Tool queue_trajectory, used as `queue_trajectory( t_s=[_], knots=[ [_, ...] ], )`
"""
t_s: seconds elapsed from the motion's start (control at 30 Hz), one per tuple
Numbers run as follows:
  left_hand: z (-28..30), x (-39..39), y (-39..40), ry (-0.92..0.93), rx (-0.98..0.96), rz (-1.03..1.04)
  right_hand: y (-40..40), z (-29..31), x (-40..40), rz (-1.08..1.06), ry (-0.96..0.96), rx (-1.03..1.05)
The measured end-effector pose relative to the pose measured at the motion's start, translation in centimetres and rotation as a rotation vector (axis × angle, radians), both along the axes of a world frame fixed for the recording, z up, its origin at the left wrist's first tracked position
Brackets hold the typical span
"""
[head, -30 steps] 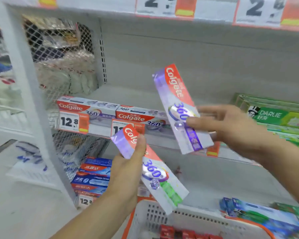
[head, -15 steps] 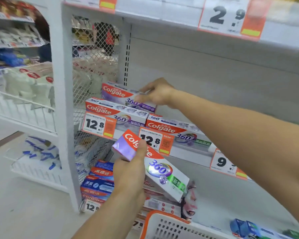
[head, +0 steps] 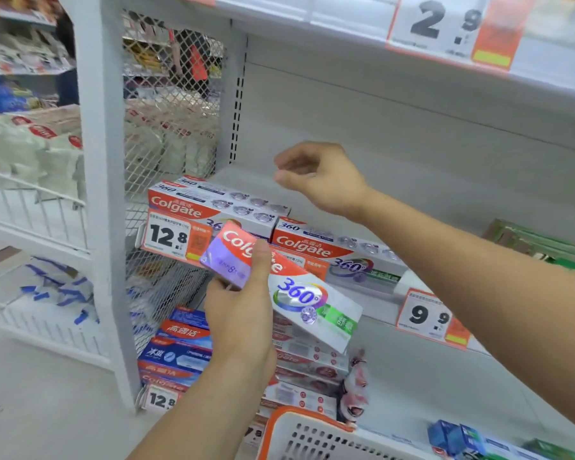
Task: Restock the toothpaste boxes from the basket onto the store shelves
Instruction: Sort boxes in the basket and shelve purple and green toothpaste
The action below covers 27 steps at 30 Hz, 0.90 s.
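Change since half a second ago: the right hand [head: 322,177] has let go of the box it was setting on the back row and lifted clear of it; the left hand's box is held as before, raised slightly.

Item 1, nearest: basket [head: 299,433], white with an orange rim, at the lower edge below the left wrist. Its contents are not visible.

Item 2: left hand [head: 243,317], gripping a toothpaste box [head: 299,293]. Thumb lies across the red front face near the end flap; the fingers wrap behind, out of sight. The long end of the box slopes down and to the right of the thumb.

Item 3: shelf [head: 372,224], beyond the left fingertips. Two rows of matching boxes lie flat at its front left, one box [head: 213,200] just above the thumb, another [head: 332,247] to its right. Price tags hang on the shelf edge.

Item 4, farthest: right hand, fingers loosely curled and holding nothing, hovering above bare shelf behind the stocked rows.

Handling note (judged): thin cardboard carton, light, stiff along its length, glossy and somewhat slippery, easily dented at corners and flaps. Best taken across the narrow width near the middle, thumb on one broad face and fingers on the other, then slid flat into place.
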State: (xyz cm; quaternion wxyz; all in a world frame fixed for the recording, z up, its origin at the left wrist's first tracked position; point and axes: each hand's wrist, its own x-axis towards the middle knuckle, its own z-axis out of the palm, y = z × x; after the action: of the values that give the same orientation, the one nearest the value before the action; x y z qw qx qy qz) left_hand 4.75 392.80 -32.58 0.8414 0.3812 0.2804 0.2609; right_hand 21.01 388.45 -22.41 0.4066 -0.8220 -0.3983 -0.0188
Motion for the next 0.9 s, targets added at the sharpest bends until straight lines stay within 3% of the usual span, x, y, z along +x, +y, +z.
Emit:
queue_trajectory(
  t_s=[0.07, 0.2, 0.37, 0.43, 0.53, 0.6, 0.67, 0.77, 0.9],
  knots=[
    [0.6, 0.1, -0.4, -0.053, 0.019, 0.012, -2.9, 1.2, -2.1, 0.11, 0.081, -0.018],
    [2.0, 0.8, -1.6, -0.152, 0.007, 0.016, -8.5, 0.7, -5.4, 0.232, 0.254, -0.369],
    [4.1, 2.3, -3.1, -0.341, -0.071, -0.133, -11.4, -0.8, -5.6, 0.152, 0.279, -0.06],
    [4.5, 2.5, -3.0, -0.294, 0.19, -0.125, -12.5, 0.0, -4.8, 0.112, 0.22, 0.086],
    [3.6, 3.0, -0.9, -0.048, 1.033, 0.19, -14.0, 1.9, -2.8, 0.005, -0.024, 0.172],
    [2.8, 3.9, 1.6, 0.021, 1.392, 0.324, -14.5, 2.6, -1.2, -0.085, -0.165, 0.108],
    [2.2, 4.8, 3.6, 0.17, 1.541, 0.262, -14.2, 2.3, 0.2, -0.14, -0.219, -0.011],
    [1.3, 5.8, 4.9, 0.388, 1.651, 0.021, -13.1, 0.4, 1.4, -0.111, -0.151, -0.23],
    [0.6, 6.2, 5.8, 0.449, 1.755, -0.131, -11.1, -2.1, 1.5, -0.005, 0.034, -0.344]
  ],
)
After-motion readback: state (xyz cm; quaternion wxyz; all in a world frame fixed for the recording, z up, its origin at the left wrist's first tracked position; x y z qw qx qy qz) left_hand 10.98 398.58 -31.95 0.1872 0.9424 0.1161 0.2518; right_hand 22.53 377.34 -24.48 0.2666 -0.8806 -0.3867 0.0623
